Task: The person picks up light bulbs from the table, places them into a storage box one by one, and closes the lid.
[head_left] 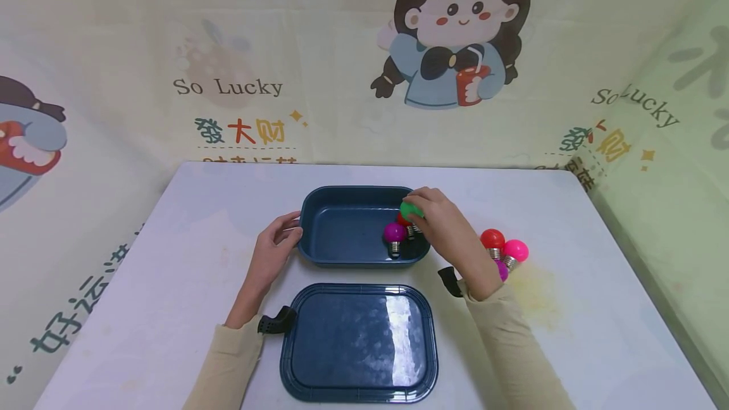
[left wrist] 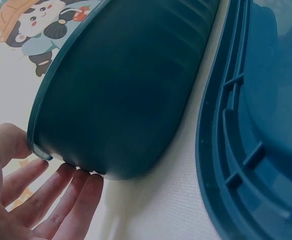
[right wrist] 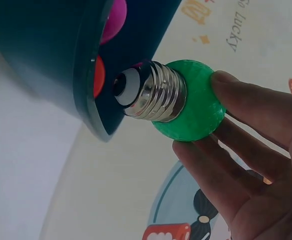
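Observation:
In the head view, my right hand is over the right end of a dark blue box, pinching a green light bulb by its round top. The right wrist view shows the bulb's silver screw base pointing toward the box, close by the rim. A purple bulb and a red bulb lie inside at the right end, the red one partly hidden by my hand. At the box's left end, my left hand rests its extended fingertips on the outer wall, thumb at the rim.
A dark blue lid lies flat on the white table, just in front of the box. To the right, beside my wrist, are a red bulb, a pink bulb and a partly hidden purple bulb. Printed cloth hangs behind.

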`<action>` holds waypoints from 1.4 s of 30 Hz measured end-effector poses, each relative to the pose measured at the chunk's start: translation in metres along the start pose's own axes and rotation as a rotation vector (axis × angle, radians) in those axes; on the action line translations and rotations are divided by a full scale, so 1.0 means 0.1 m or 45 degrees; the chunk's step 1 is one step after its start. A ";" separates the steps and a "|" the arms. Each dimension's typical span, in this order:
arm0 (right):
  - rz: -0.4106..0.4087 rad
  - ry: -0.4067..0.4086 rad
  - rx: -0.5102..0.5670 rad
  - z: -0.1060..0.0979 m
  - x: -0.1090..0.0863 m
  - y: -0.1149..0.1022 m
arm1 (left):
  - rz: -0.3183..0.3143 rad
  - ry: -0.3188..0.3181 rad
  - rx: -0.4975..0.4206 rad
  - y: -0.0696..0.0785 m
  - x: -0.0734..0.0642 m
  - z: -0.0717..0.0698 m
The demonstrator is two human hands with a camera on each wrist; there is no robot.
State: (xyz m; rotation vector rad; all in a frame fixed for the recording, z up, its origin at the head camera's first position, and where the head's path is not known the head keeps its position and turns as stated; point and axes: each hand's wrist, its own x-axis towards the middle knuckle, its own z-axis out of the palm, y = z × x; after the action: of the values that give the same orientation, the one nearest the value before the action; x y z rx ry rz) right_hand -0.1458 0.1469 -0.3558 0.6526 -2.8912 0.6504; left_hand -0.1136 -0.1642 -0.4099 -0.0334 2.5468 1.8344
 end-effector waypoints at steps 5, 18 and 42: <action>-0.029 0.005 0.019 0.05 0.04 -0.02 | 0.015 -0.001 -0.007 0.00 0.00 0.00; -0.073 0.003 0.037 0.20 0.13 -0.09 | 0.005 0.003 0.013 0.01 0.00 -0.01; -0.110 -0.008 0.044 0.32 0.24 -0.19 | 0.026 -0.008 -0.013 -0.03 0.02 -0.01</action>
State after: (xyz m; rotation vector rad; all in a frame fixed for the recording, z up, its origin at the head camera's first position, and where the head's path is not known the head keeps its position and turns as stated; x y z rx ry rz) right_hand -0.1594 0.1084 -0.3727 0.7804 -2.8449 0.6895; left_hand -0.1160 -0.1663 -0.4125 -0.0015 2.5428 1.8518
